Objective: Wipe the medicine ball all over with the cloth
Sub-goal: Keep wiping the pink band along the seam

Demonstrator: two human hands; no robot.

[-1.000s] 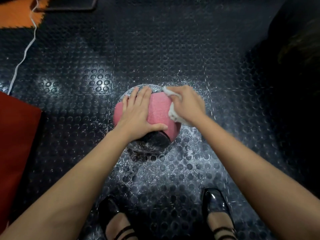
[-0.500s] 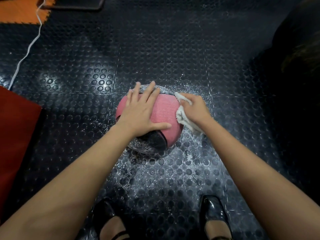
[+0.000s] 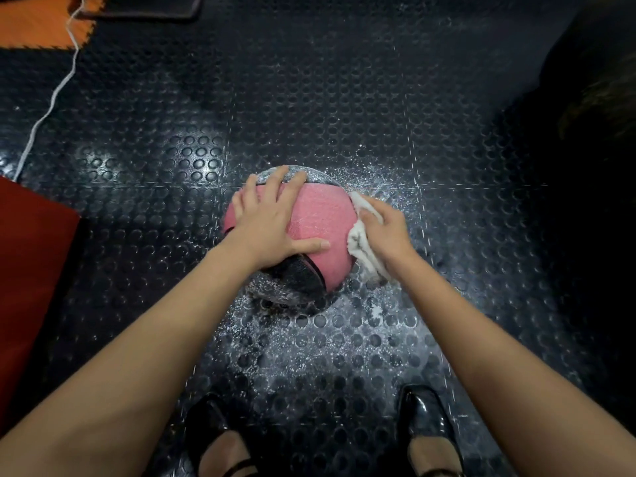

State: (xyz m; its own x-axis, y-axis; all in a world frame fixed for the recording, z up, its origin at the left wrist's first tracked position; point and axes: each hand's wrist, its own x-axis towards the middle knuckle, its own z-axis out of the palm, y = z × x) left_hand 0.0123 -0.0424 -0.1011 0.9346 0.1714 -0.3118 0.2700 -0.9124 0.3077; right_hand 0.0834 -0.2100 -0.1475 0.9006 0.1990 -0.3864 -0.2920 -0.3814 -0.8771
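Wiping had moved down the ball's [image 3: 320,218] right flank: against the frames of 1.0 s and 0.5 s before, the cloth [image 3: 361,249] sat lower and further round, off the upper right shoulder. Judged from this, the pink top panel was largely covered; the speckled grey near panel and the underside looked yet to be done.

Item 1, ball: pink and grey, resting on the studded floor [image 3: 309,98] between the person's arms, ahead of both shoes [image 3: 421,413]. White specks lay scattered on the floor round it.

Item 2, left hand [image 3: 272,222]: spread flat over the ball's top left, fingers straight and pointing away, thumb stretched toward the right, steadying it.

Item 3, right hand [image 3: 387,232]: pressed against the ball's right side, fingers curled over the bunched cloth, which trailed out under the wrist.

Item 4, surroundings: white cord [image 3: 51,98] at far left, red mat [image 3: 31,270] at left edge.
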